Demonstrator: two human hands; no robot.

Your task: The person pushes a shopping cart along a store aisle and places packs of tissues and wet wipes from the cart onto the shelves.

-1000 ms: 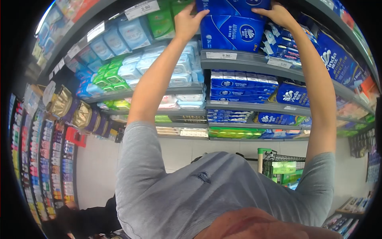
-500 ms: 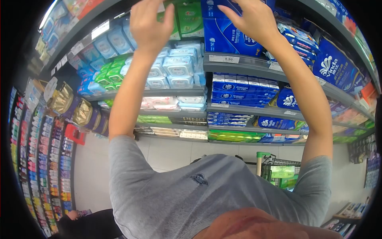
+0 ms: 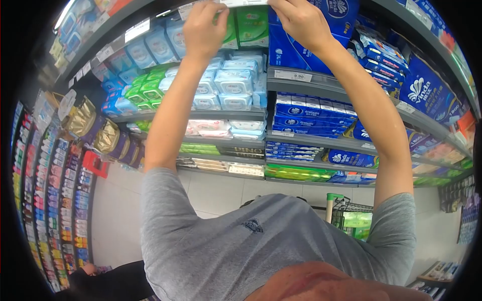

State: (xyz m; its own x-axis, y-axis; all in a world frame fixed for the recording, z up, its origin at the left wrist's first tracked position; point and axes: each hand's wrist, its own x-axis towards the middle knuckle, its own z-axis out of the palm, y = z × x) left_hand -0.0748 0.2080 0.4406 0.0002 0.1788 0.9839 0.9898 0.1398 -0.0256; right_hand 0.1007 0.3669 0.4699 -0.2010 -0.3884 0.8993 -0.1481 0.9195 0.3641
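Both my hands are raised to the top edge of the view, in front of an upper shelf. A white strip with print, like a shelf price label, spans the gap between them. My left hand pinches its left end between thumb and fingers. At the right end, my right hand is closed on it in the same way. Whether the strip is still fixed to the shelf edge is cut off by the frame. Behind the hands stand green packs and a large blue tissue pack.
Below are shelves of light-blue wipes packs and blue tissue packs. A price tag sits on a shelf edge. A shopping cart with green packs stands at lower right. A person's dark sleeve shows at lower left.
My hands have closed from a looser, parted pose into pinches on the white strip. The left hand moved slightly right, and the view shifted a little.
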